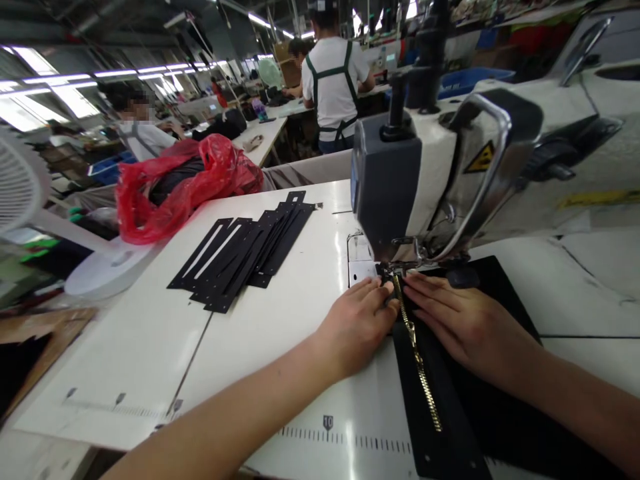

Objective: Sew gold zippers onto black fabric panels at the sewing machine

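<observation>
A gold-toothed zipper (423,380) with a gold slider runs along a narrow black strip (425,437). Its far end lies under the needle area of a sewing machine (387,187). My left hand (357,323) is at the strip's left edge close to the presser foot, fingers bent and closed on that edge. Flat across the black fabric panel (505,300) on the other side rests my right hand (473,327), fingers stretched out and tips beside the zipper teeth. The panel's near part passes under my right forearm. Exactly where the needle meets the strip is hidden.
Black cut frame pieces (245,250) lie in an overlapping pile on the white table (280,373), left of the machine. Beyond them sits a red plastic bag (190,180) with dark material. A white fan (25,180) stands at far left. Other people work at tables behind.
</observation>
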The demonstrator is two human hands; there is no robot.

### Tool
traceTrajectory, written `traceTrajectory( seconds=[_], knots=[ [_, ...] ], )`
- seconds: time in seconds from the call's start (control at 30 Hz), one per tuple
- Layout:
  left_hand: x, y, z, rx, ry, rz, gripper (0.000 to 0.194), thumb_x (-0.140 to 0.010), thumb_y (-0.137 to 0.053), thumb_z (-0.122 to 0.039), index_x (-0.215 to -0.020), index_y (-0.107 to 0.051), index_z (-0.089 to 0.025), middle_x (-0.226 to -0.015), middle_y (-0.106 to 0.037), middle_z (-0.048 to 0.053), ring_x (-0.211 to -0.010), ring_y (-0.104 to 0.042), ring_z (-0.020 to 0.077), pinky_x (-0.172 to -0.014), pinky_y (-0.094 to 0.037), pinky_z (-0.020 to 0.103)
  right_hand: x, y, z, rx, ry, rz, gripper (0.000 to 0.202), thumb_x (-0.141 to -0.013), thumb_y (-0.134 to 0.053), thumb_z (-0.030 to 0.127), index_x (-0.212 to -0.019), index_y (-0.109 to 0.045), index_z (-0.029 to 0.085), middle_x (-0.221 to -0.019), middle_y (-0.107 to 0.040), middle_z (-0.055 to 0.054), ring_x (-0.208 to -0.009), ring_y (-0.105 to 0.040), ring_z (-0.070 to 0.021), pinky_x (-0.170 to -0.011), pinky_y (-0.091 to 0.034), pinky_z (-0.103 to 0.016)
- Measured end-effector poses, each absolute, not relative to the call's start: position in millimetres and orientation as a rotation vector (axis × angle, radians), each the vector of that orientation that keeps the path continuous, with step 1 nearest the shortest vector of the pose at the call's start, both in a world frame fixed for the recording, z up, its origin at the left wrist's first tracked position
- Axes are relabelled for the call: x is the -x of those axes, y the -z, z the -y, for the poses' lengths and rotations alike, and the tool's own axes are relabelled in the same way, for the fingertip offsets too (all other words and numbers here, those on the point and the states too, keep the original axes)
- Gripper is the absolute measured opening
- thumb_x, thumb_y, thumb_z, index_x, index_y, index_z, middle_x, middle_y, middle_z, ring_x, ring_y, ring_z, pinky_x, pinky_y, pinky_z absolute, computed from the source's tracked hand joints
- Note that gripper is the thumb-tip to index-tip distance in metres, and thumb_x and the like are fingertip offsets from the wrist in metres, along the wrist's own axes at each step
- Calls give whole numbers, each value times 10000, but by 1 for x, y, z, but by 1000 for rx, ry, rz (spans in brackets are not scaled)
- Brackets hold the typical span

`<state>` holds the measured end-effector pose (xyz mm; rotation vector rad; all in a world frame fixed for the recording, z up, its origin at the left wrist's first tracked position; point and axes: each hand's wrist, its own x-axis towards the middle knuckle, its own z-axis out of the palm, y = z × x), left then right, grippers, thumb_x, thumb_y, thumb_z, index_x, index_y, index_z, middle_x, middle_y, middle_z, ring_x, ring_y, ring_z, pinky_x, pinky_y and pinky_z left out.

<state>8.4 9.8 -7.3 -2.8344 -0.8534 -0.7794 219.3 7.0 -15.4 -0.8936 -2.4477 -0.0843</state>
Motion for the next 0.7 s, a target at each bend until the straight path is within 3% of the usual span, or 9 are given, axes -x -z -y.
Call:
traceTrajectory(
  seconds=[0.3,0.5,0.7],
  knots=[
    [-10,9,-8,2822,814,891,207,-913,-427,-149,-1017,-597,-91,-1082,-601,145,-1049,-571,239,-966,-462,435,-219,17,-6,895,107,2410,310,-905,-417,135,-1171,-569,89,-1204,-575,-146,-1110,-542,-221,-916,-494,-400],
    [-15,6,-11,2798,887,899,210,-912,-407,-159,-993,-597,-124,-1000,-606,134,-968,-592,232,-848,-534,407,-216,14,-8,888,79,2349,315,-893,-410,114,-1155,-585,116,-1091,-639,-128,-1048,-581,-206,-900,-500,-370],
    [-17,9,-16,2787,894,935,194,-889,-429,-148,-985,-597,-132,-938,-606,125,-922,-593,234,-793,-546,386,-217,11,-11,896,26,2353,340,-891,-396,116,-1193,-551,132,-1137,-617,-127,-1072,-564,-185,-917,-479,-358]
  ],
)
